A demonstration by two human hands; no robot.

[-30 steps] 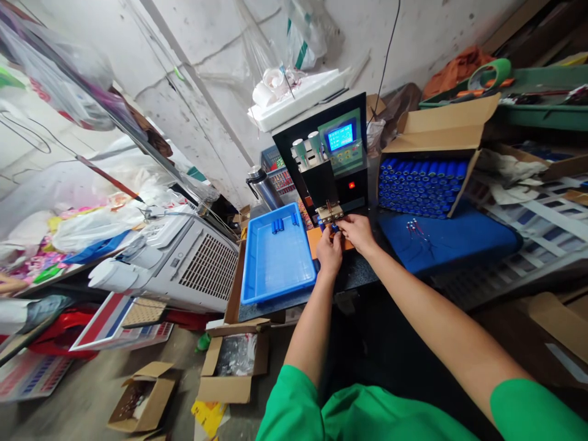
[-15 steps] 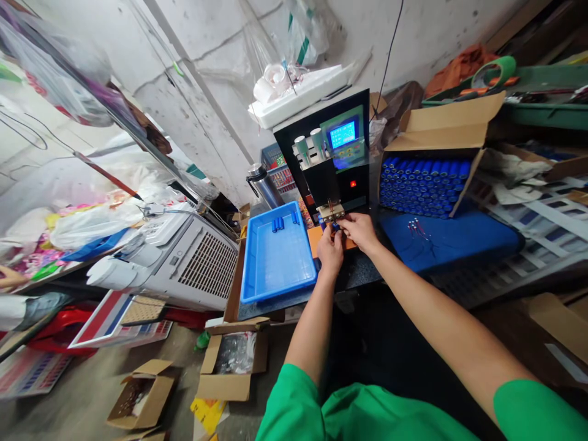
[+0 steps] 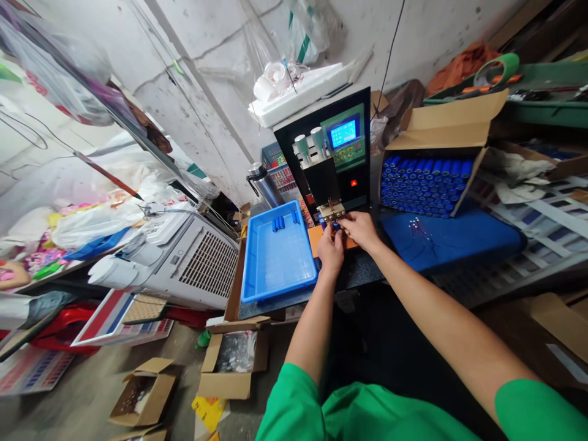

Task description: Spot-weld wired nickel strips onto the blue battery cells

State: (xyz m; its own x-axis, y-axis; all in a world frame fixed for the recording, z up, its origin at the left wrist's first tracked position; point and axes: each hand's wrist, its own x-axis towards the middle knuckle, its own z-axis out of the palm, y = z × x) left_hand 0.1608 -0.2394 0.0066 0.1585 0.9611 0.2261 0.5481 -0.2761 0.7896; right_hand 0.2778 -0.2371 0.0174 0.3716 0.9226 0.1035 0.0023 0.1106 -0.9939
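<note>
My left hand and my right hand meet under the head of a black machine with a lit blue screen. Between my fingertips is a small blue battery cell, gripped by both hands. An orange block lies beneath them. To the left, a blue tray carries several blue cells near its far end. Fine detail at the fingertips is too small to make out.
An open carton full of blue cells stands right on a blue surface, near thin red and black wires. A metal flask is behind the tray. Boxes sit on the floor. Another person's arm shows far left.
My hands stay almost in place at the machine. The green glow around the screen looks brighter, and the other person's arm at far left has moved a little.
</note>
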